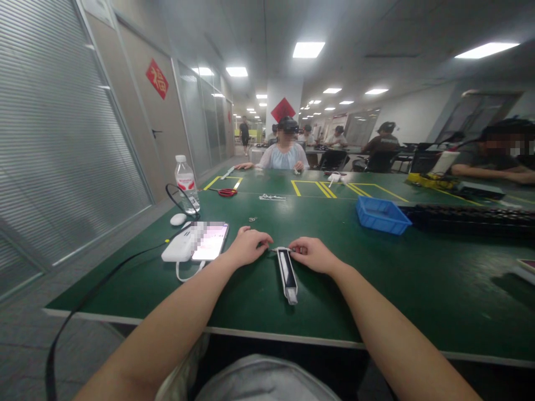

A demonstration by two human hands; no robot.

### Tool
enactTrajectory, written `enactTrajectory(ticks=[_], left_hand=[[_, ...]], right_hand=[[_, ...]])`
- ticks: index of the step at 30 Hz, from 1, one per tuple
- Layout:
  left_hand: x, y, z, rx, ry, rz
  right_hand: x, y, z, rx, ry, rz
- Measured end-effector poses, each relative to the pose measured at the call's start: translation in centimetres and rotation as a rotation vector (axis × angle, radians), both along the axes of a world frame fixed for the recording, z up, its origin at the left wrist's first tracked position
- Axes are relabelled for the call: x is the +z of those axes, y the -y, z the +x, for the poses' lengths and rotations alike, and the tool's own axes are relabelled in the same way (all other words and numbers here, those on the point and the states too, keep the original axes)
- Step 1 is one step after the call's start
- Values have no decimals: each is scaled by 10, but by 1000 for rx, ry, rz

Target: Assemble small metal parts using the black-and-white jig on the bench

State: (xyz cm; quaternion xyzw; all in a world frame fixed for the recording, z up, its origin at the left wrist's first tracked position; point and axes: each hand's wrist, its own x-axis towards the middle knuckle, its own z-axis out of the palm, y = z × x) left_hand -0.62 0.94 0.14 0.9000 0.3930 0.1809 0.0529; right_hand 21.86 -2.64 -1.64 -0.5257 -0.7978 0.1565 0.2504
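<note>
On the green table in front of me lies a long, narrow white device (286, 273) with a dark, glossy panel and a pale block at its near end. A thin metal rod (276, 250) crosses its far end. My left hand (251, 247) is at the rod's left end, fingers curled in a pinch. At the other end, my right hand (312, 255) has its thumb and fingertips closed on the rod, close against the device. Small metal pieces (253, 219) lie on the table beyond my left hand.
Left of my arm are a white power bank (178, 248), a lit phone (211, 242), a white mouse-like object (178, 219) and a water bottle (186, 186). Red-handled scissors (228, 192) lie farther off. A blue bin (382, 215) stands right. A person (285, 151) sits opposite.
</note>
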Motion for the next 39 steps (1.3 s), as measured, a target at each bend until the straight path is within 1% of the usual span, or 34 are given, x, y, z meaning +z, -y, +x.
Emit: enactTrajectory(ticks=[7, 11, 15, 18, 26, 31, 39], left_hand=[[0, 0, 0, -15, 76, 23], [3, 3, 0, -50, 120, -48], [4, 5, 1, -100, 208, -139], [5, 6, 1, -138, 254, -171], [5, 6, 1, -158, 284, -144], [2, 4, 0, -196, 285, -154], [2, 3, 1, -214, 306, -173]], right_hand=[[2, 2, -2, -8, -32, -16], [4, 3, -2, 0, -58, -26], [5, 4, -1, -12, -118, -62], [7, 5, -1, -25, -141, -77], [7, 6, -3, -6, -157, -106], [6, 5, -3, -7, -140, -81], [6, 4, -1, -12, -84, -54]])
